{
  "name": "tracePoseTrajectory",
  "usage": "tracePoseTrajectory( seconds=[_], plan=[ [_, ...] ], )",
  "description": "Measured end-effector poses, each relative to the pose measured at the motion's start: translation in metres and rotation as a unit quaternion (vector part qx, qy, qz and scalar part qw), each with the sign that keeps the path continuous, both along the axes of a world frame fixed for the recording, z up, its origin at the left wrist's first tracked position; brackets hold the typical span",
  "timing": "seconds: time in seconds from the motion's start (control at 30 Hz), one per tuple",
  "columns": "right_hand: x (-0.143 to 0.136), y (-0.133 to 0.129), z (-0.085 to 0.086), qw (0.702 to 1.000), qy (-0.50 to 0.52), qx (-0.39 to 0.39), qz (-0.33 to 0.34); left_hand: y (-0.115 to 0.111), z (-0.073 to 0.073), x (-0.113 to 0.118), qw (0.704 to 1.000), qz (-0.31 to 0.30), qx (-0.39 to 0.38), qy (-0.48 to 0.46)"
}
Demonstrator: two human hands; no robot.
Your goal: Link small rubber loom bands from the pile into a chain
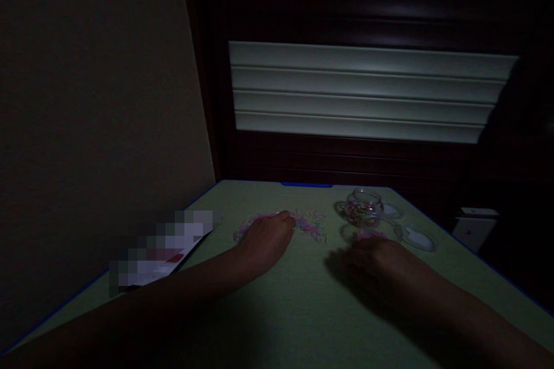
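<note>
On the green tabletop lies a loose spread of thin pink, purple and blue strands (309,225), which look like small rubber bands. My left hand (268,239) rests over its left part with curled fingers; whatever they pinch is hidden. My right hand (376,259) is closed, palm down, just in front of a clear jar (387,225) with something pink at its near side. Deep shadow hides the right fingertips and anything they hold. Behind it, a round clear jar (364,206) stands upright with multicoloured small pieces inside.
Two pale lids (418,238) lie right of the jars. A blurred, flat white and red item (164,253) sits along the table's left edge. Beyond are a beige wall (99,81) and dark panelling with white slats (363,92). A white box (474,230) stands right of the table.
</note>
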State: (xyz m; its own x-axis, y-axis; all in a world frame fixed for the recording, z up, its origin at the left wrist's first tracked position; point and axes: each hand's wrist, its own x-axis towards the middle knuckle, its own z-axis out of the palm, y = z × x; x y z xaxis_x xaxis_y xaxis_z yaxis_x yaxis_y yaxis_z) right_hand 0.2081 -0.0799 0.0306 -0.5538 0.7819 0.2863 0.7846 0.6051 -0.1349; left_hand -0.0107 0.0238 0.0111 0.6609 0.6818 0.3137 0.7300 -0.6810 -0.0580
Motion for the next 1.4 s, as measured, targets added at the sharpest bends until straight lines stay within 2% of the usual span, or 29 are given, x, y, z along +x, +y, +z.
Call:
tracePoseTrajectory(
  seconds=[0.13, 0.33, 0.53, 1.03, 1.4],
  plan=[
    [0.001, 0.000, -0.001, 1.000, -0.010, 0.004, -0.010, 0.002, 0.004, -0.005, 1.000, 0.029, 0.000, 0.009],
    [0.001, 0.001, 0.000, 1.000, -0.025, -0.004, -0.008, 0.003, 0.001, -0.005, 0.997, 0.064, 0.010, 0.039],
    [-0.001, -0.001, 0.002, 1.000, -0.027, -0.010, -0.010, 0.006, -0.005, -0.002, 0.996, 0.035, 0.056, 0.059],
    [0.001, 0.001, -0.001, 1.000, -0.024, -0.016, -0.001, 0.024, -0.019, -0.001, 0.998, 0.019, 0.043, 0.037],
    [-0.001, 0.002, -0.004, 0.999, -0.032, 0.001, -0.001, 0.021, -0.017, -0.001, 0.998, 0.018, 0.047, 0.042]
  ],
)
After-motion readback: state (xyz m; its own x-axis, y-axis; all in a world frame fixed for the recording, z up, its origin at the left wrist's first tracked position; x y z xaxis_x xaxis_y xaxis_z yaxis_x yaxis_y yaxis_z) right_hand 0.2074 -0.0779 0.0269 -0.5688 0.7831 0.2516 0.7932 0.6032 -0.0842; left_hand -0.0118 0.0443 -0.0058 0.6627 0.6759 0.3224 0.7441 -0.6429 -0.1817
